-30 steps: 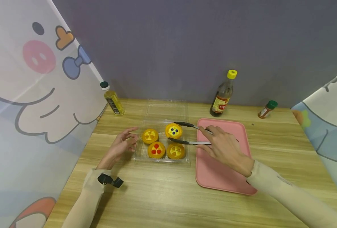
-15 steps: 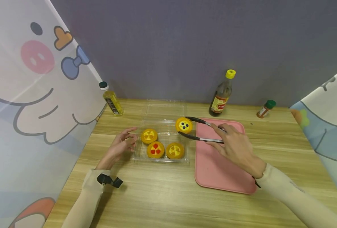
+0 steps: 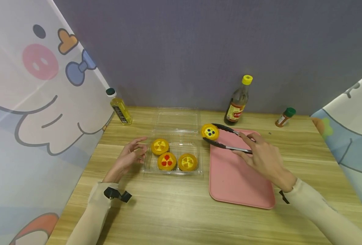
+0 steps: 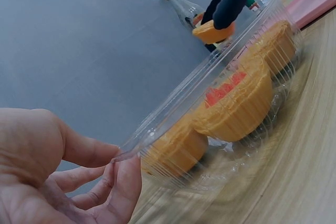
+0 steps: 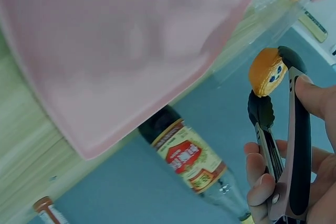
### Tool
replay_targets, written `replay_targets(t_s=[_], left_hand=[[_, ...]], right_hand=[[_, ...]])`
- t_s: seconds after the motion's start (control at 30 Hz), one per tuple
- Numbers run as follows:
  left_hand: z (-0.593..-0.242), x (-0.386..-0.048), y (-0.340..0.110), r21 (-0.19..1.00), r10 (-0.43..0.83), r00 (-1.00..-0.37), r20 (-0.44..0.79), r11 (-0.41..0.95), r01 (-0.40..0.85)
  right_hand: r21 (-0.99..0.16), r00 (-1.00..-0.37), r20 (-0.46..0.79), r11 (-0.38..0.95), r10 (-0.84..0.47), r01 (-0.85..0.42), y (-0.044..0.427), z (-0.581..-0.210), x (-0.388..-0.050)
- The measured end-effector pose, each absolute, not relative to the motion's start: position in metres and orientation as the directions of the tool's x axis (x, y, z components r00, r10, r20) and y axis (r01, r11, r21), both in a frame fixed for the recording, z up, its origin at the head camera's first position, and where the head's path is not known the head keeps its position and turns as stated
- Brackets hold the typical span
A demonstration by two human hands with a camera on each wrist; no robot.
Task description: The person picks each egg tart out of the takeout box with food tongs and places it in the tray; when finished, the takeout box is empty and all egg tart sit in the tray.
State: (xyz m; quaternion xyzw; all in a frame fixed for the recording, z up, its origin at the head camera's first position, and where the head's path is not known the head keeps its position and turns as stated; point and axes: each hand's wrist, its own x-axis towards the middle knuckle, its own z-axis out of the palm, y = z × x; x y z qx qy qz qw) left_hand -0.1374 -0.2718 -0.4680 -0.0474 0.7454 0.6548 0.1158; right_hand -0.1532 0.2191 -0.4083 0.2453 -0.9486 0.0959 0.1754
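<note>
My right hand (image 3: 263, 154) grips black-tipped metal tongs (image 5: 294, 145), with thumb on one arm and fingers around the other. Between the tong tips is a tart (image 3: 209, 132) with dark blue berries, held in the air by the tray's far left corner. My left hand (image 4: 79, 166) pinches the left rim of a clear plastic box (image 4: 157, 129) between thumb and fingers. Inside the box sit a tart with red pieces (image 3: 167, 161) and two tarts with yellow wedges, one at the left (image 3: 160, 146) and one at the right (image 3: 187, 162).
A pink tray (image 3: 240, 180) lies right of the box, whose clear lid (image 3: 177, 120) is folded back. Behind stand an oil bottle (image 3: 121, 110), a sauce bottle with a yellow cap (image 3: 236, 105) and a green-capped spice jar (image 3: 285, 117). A grey wall (image 3: 174, 51) closes off the back.
The berry tart has been lifted out of the box in the tongs and carried right, toward the tray. My left hand has stayed at the box's left edge.
</note>
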Motion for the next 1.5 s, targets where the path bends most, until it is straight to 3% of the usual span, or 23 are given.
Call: replay_targets(t_s=[0.33,0.6,1.5], left_hand=[[-0.47,-0.136,-0.273,0.964,0.08,-0.968,-0.238,0.144,-0.225],[-0.469,-0.136,-0.273,0.966,0.089,-0.968,-0.233,0.138,-0.22],[-0.469,-0.138,-0.272,0.968,0.091,-0.97,-0.227,0.134,-0.214]], right_hand=[[-0.1,-0.862,0.312,0.889,-0.399,-0.448,0.237,-0.418,-0.157],[-0.078,-0.838,0.362,0.882,-0.409,-0.464,0.246,-0.429,-0.162],[-0.118,-0.882,0.276,0.897,-0.382,-0.425,0.249,-0.435,-0.168]])
